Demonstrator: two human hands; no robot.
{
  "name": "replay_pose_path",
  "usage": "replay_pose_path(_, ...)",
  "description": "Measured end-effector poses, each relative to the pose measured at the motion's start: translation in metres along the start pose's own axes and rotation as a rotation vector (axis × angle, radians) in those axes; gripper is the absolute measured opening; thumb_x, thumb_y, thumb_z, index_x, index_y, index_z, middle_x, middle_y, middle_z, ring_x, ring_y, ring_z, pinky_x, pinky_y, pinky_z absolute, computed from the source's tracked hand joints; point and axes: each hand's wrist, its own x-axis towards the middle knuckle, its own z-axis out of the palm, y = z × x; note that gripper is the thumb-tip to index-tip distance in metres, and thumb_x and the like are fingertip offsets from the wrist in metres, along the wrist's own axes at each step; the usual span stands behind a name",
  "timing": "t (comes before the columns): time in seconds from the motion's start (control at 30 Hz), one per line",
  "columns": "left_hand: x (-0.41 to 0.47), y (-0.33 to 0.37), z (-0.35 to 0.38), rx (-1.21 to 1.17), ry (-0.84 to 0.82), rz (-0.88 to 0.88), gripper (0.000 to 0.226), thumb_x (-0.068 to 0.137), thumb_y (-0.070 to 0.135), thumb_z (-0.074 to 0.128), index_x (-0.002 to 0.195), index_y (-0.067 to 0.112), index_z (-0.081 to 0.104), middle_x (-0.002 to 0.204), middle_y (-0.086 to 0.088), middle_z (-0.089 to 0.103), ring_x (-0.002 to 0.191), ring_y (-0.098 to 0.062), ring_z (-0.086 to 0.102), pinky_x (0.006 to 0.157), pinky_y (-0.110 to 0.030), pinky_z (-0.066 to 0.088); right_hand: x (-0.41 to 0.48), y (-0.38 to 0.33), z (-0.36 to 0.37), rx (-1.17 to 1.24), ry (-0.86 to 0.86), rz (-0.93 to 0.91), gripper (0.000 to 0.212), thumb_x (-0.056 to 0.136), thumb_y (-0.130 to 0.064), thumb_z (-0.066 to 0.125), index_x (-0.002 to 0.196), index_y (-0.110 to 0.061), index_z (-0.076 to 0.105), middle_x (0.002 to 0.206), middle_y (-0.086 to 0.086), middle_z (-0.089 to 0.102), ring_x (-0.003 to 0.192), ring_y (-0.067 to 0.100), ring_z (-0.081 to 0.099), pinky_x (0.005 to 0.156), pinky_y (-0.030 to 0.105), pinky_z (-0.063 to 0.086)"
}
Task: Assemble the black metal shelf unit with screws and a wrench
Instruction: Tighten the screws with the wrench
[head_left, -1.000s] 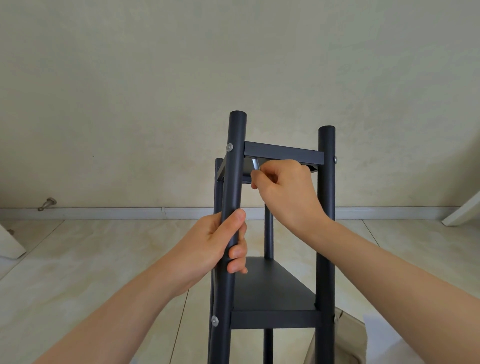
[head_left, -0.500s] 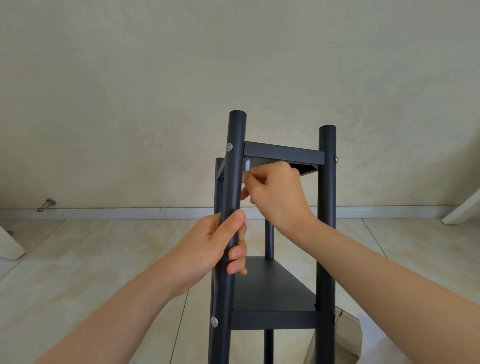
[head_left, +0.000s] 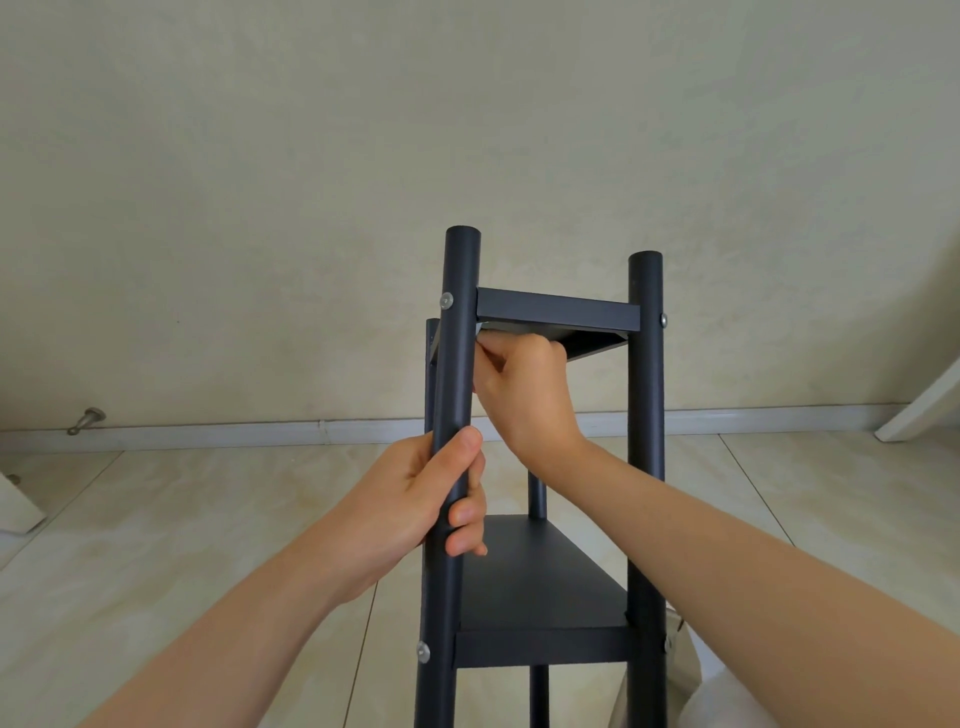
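So the black shelf unit is standing upright on the tiled floor, right in front of me w/ the beige wall behind it. I count 4 posts: 2 near ones, front-left post and front-right post, plus 2 thinner-looking ones at the back, mostly hidden. 2 shelves in view: top shelf up near the post tips, seen from underneath, and lower shelf further down, seen from above.

Screws: I can see 4 silver heads, 2 at top-shelf level (one on each near post, e.g. screw) and 2 at lower-shelf level (e.g. lower screw).

Left hand has its grip wrapped tight round the front-left post, roughly midway btw the 2 shelves, thumb on the near side, fingers curled round the back.

Right hand is tucked under the top shelf, right at the inside corner next to the front-left post, fingers pinched together. Looks clenched on smth small, but whatever it is, it's hidden by the fingers + post, so can't tell if it's the wrench or a screw.

Other stuff: 1 metal doorstop on the baseboard far left, white baseboard running along the wall, and some pale packaging bottom right behind the unit.
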Motion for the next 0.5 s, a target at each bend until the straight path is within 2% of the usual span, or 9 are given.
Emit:
replay_pose_path(0.1, 0.000, -0.001, -0.001, 0.044, 0.024, 0.025, 0.043, 0.083, 0.063, 0.055, 0.070, 0.022, 0.054, 0.056, 0.001, 0.046, 0.047, -0.016, 0.049, 0.063, -0.029, 0.056, -0.003, -0.003, -0.007, -0.074, -0.074, 0.011, 0.056, 0.096, -0.006, 0.054, 0.048, -0.028, 0.036, 0.041, -0.024, 0.047, 0.048, -0.005, 0.053, 0.050, 0.010, 0.038)
replay_pose_path(0.13, 0.000, -0.001, -0.001, 0.069, 0.029, 0.039, 0.035, 0.084, 0.060, 0.058, 0.069, 0.028, 0.057, 0.055, 0.001, 0.046, 0.047, -0.016, 0.050, 0.063, -0.029, 0.056, -0.005, -0.006, -0.012, -0.108, -0.114, 0.029, 0.053, 0.097, -0.009, 0.053, 0.048, -0.024, 0.041, 0.043, -0.020, 0.051, 0.051, -0.002, 0.057, 0.051, 0.013, 0.042)
replay_pose_path(0.2, 0.001, 0.001, -0.001, 0.098, 0.040, 0.054, 0.025, 0.082, 0.056, 0.063, 0.067, 0.037, 0.059, 0.055, 0.002, 0.046, 0.047, -0.015, 0.050, 0.062, -0.028, 0.057, -0.008, -0.011, -0.020, -0.170, -0.191, 0.089, 0.041, 0.097, -0.013, 0.051, 0.057, -0.008, 0.057, 0.055, -0.006, 0.064, 0.057, 0.011, 0.064, 0.061, 0.034, 0.053)
replay_pose_path(0.27, 0.003, 0.000, -0.002, 0.098, 0.071, 0.039, 0.031, 0.082, 0.053, 0.066, 0.076, 0.023, 0.058, 0.055, 0.003, 0.047, 0.047, -0.014, 0.050, 0.062, -0.028, 0.057, -0.013, -0.018, -0.029, -0.235, -0.258, 0.126, 0.034, 0.098, -0.017, 0.049, 0.073, -0.001, 0.065, 0.066, 0.007, 0.069, 0.063, 0.022, 0.066, 0.066, 0.040, 0.055)
replay_pose_path(0.37, 0.005, -0.001, -0.003, 0.096, 0.123, 0.016, 0.033, 0.091, 0.042, 0.064, 0.080, 0.014, 0.051, 0.056, 0.002, 0.047, 0.047, -0.015, 0.049, 0.062, -0.027, 0.056, -0.023, -0.029, -0.044, -0.447, -0.291, 0.019, 0.030, 0.100, -0.023, 0.045, 0.079, -0.008, 0.062, 0.068, 0.007, 0.066, 0.066, 0.028, 0.064, 0.066, 0.040, 0.054)
replay_pose_path(0.5, 0.005, 0.000, -0.005, 0.100, 0.153, 0.004, 0.031, 0.095, 0.040, 0.061, 0.083, 0.014, 0.051, 0.056, 0.002, 0.046, 0.047, -0.015, 0.049, 0.061, -0.025, 0.056, -0.031, -0.038, -0.063, -0.622, -0.239, -0.105, 0.028, 0.100, -0.026, 0.046, 0.074, -0.016, 0.051, 0.057, 0.000, 0.048, 0.055, 0.027, 0.049, 0.054, 0.035, 0.042)
